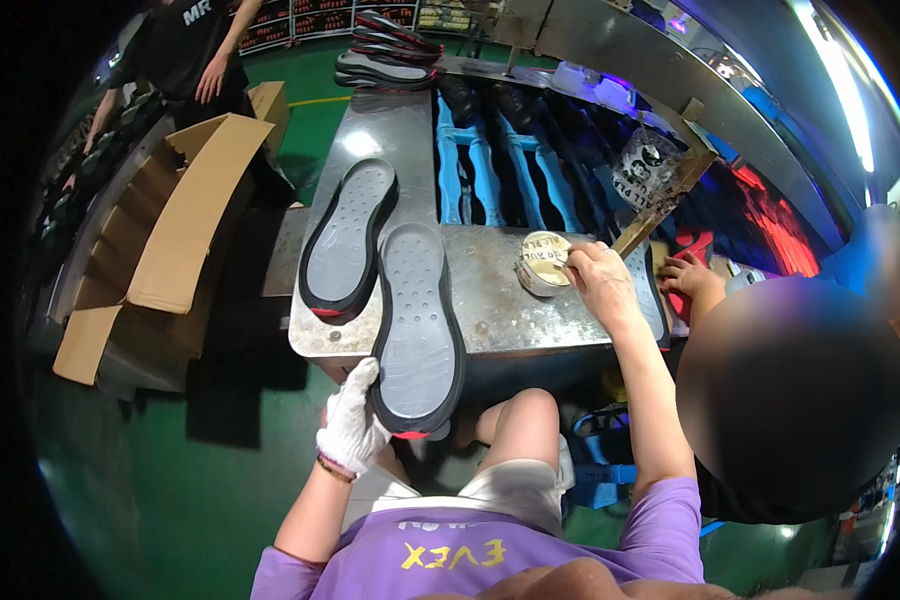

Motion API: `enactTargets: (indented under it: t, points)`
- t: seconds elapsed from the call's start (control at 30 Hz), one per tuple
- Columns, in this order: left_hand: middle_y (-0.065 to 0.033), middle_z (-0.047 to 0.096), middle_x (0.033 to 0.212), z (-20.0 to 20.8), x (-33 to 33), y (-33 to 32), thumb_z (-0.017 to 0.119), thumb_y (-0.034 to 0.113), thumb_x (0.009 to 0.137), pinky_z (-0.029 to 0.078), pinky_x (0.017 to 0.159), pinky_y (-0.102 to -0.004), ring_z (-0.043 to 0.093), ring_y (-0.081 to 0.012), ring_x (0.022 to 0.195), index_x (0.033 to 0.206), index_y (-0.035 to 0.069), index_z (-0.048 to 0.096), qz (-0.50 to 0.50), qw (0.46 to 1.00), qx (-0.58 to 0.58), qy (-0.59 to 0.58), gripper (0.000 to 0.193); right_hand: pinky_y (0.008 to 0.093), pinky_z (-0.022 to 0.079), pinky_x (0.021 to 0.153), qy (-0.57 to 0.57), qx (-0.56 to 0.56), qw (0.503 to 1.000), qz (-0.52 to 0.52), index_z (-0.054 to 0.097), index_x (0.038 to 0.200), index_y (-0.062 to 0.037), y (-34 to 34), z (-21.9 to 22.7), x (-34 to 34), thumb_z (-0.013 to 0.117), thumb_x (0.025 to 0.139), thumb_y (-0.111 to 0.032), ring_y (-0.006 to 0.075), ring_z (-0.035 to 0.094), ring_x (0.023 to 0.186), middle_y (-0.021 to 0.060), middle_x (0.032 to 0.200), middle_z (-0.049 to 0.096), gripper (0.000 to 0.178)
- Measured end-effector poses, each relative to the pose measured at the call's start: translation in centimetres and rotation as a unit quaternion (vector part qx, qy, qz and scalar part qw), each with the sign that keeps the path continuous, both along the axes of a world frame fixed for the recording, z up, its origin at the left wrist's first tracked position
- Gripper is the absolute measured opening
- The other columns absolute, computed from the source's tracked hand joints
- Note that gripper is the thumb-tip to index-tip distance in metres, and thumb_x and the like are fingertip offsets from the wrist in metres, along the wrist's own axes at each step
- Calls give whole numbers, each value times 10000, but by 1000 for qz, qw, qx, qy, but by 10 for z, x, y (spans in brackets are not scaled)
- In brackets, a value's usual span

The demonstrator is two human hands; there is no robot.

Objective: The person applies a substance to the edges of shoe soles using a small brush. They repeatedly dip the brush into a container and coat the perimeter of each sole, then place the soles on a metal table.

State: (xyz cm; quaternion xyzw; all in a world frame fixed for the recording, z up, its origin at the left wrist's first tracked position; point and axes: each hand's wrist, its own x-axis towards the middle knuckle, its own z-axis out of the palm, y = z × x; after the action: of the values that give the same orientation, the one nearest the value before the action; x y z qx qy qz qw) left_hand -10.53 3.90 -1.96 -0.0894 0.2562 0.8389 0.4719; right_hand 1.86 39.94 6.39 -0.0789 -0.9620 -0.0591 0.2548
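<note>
My left hand [352, 415], in a white knit glove, grips the edge of a shoe sole [413, 335] near its lower end. This sole has a grey inner face, a black rim and a red patch at the near tip; it reaches over the table's front edge. A matching sole [348, 245] lies on the metal table just left of it. My bare right hand [602, 285] is at a small round tub [542, 280] with pale contents and dark marks on it. Its fingers are pinched together over the rim; whatever they hold is too small to name.
More soles [385, 70] are stacked at the table's far end. A conveyor with blue frames [465, 160] runs behind the metal table [490, 320]. Cardboard boxes [190, 215] stand left. A co-worker's hand [695, 280] touches a red-and-black item at right; another person [195, 60] stands far left.
</note>
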Motion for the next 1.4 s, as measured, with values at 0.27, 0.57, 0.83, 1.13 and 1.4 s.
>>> enactTargets:
  t: [0.27,0.57,0.83,1.13,1.4]
  points:
    - [-90,697,1067,-20,0,-6,686,103,899,568,828,-396,678,-202,993,1048,21,707,-1,918,-110,381,172,437,483,872,74,25,997,-23,646,869,-37,-9,-8,15,736,774,-71,317,644,977,118,1046,690,135]
    - [-129,711,1003,18,66,-26,664,-50,854,574,895,-371,705,-223,943,1232,-66,586,70,968,-185,158,386,333,528,825,244,-211,946,-40,624,864,26,-85,-5,51,696,903,-23,230,689,938,174,1054,719,96]
    - [-124,619,1294,55,70,-14,637,-28,908,511,983,-358,630,-231,1128,1415,25,473,282,883,-133,350,535,341,556,803,218,-416,882,32,655,789,18,-215,-7,76,764,796,6,256,721,856,182,956,730,110]
    - [-107,644,1241,61,92,-26,684,-7,914,524,945,-327,645,-202,1086,1371,14,485,240,874,-232,353,499,345,483,646,189,-343,914,111,652,770,-1,-255,1,63,798,732,4,268,653,725,153,892,701,152]
    - [-94,624,1240,60,100,-29,732,18,891,495,955,-311,607,-169,1092,1394,4,449,243,864,-266,351,577,352,512,696,140,-289,942,101,638,782,7,-261,0,61,781,757,5,292,667,769,170,898,696,145]
